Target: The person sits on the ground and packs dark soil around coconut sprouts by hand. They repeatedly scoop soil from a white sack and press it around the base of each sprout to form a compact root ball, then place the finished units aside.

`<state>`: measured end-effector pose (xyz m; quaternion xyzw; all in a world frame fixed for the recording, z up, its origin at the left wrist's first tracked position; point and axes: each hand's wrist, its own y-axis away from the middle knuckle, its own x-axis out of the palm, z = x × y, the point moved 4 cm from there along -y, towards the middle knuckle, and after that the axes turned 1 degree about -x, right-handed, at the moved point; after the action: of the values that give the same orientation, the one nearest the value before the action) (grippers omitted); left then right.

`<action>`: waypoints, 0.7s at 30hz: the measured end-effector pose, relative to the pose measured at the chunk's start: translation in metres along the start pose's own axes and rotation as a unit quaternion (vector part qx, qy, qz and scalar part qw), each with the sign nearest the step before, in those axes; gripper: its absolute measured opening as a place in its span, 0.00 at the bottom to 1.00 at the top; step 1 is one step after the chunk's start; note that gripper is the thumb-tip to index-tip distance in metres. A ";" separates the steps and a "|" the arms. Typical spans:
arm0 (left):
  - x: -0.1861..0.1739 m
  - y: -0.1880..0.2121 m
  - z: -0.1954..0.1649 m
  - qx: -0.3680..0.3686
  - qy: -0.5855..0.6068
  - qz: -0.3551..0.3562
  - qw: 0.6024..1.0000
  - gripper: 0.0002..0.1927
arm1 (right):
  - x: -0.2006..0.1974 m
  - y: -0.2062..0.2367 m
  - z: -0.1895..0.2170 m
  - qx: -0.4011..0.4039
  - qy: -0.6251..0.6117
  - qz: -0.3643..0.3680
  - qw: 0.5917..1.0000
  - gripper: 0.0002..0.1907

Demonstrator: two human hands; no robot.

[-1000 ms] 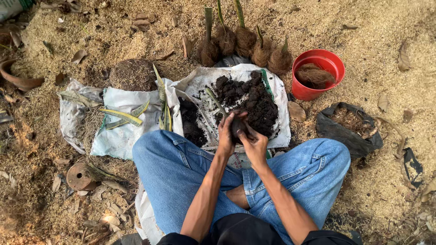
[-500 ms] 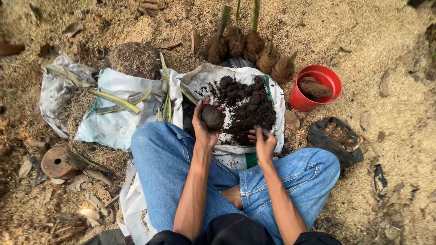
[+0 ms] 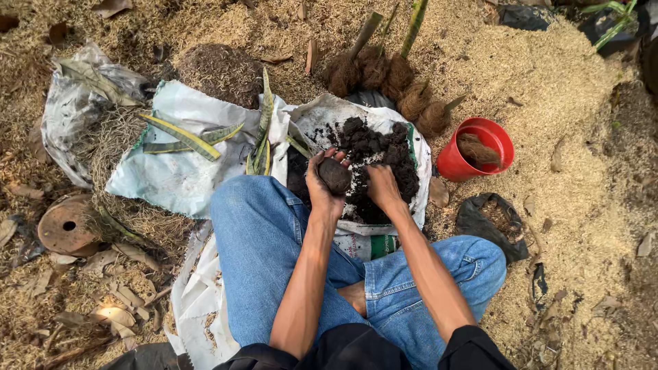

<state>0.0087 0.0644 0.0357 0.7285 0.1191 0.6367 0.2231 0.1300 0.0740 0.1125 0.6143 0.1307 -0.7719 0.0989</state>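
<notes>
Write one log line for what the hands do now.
left hand: holds soil ball | right hand: in soil pile | red pot: right

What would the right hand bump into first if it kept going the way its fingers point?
The right hand points forward and down into the dark soil pile on the white sack. It would likely meet the soil first; it may already touch it, depth is unclear.

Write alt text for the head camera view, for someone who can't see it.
A person sitting cross-legged in blue jeans cups a dark soil ball in the left hand, while the right hand rests on a dark soil pile on a white sack. A red pot and fibre-wrapped plant bulbs sit nearby.
</notes>
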 end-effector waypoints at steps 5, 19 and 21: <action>0.000 -0.002 0.003 0.038 -0.006 -0.016 0.999 0.17 | -0.005 -0.002 -0.005 0.042 -0.038 -0.010 0.998 0.21; -0.010 -0.010 0.015 -0.021 -0.055 0.013 0.998 0.18 | 0.013 0.105 -0.078 0.314 -0.661 -0.115 0.672 0.17; -0.011 -0.006 0.021 -0.051 -0.053 0.013 0.997 0.21 | 0.017 0.116 -0.077 0.306 -0.732 -0.126 0.595 0.16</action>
<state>0.0280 0.0610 0.0211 0.7502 0.0654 0.6054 0.2578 0.2334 -0.0104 0.0699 -0.1856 -0.1537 -0.9617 -0.1309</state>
